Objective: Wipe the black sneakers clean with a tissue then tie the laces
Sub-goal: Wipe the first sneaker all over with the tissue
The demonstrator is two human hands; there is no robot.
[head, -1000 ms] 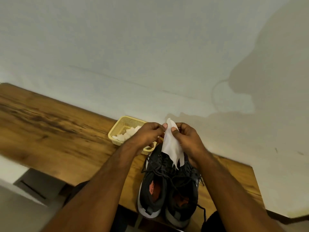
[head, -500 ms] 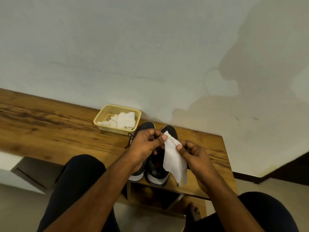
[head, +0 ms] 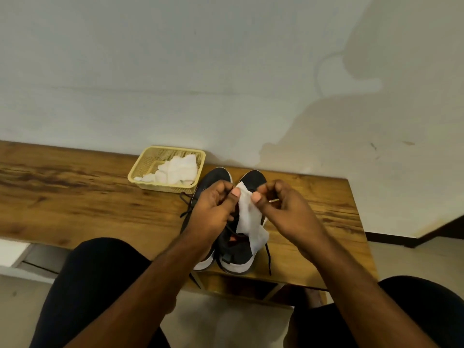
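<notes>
Pinching the top edge of the tissue [head: 247, 217] between thumbs and curled fingers, the left hand [head: 213, 212] and right hand [head: 286, 212] hold it above the black sneakers [head: 226, 237] on the bench [head: 75, 197], where thin paper could tear if tugged apart.

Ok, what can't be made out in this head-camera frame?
- Black sneakers: the uppers and laces lie mostly behind the left hand, right hand and white tissue.
- Yellow plastic basket: its heaped white tissues cannot be counted.
</notes>
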